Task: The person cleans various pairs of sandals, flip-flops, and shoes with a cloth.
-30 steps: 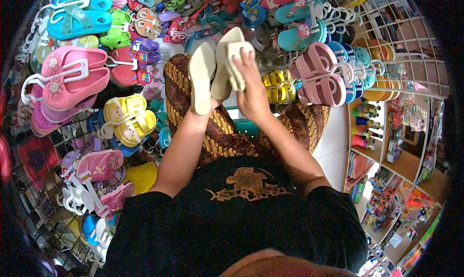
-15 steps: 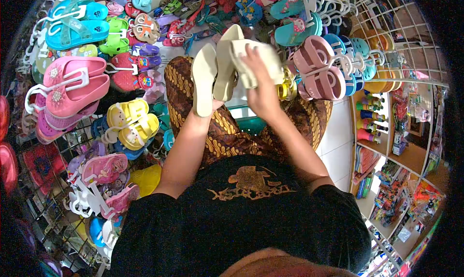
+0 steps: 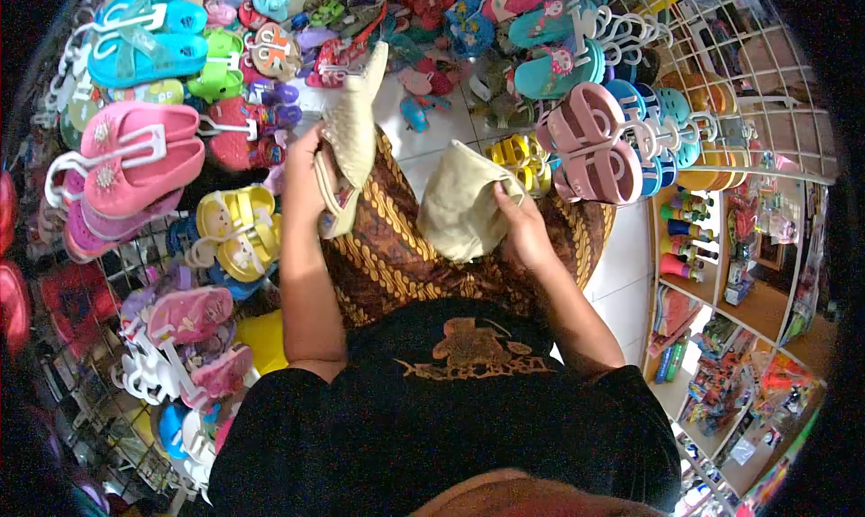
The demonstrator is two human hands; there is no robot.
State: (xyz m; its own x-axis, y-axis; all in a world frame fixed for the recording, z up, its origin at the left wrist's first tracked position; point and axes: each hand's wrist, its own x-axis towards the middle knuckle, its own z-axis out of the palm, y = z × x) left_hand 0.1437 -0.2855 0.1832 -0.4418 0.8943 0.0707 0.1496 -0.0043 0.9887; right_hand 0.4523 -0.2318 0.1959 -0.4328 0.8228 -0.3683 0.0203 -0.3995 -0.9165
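My left hand [image 3: 308, 167] is closed round a pair of cream sandals [image 3: 353, 125], held upright and tilted above my left thigh. Their pale, textured sides face me, and the two overlap, so part of the lower one is hidden. In my right hand [image 3: 527, 233] a cream cloth [image 3: 461, 201] is pinched at its right edge, thumb on top. It hangs loose and creased over my lap, apart from the sandals. Beneath both lies the brown patterned fabric [image 3: 396, 247] over my legs.
Pink shoes [image 3: 144, 156] and yellow sandals [image 3: 239, 233] hang on a wire rack at left. Mauve sandals [image 3: 599, 143] and turquoise sandals [image 3: 559, 44] hang at right. Beyond my knees is white tiled floor [image 3: 432, 120]. Shelves [image 3: 757, 310] of packaged goods stand at far right.
The sandals have moved left and turned from insoles facing up to their sides. My right hand has drawn the cloth away from them, down toward my lap, where it hangs more spread.
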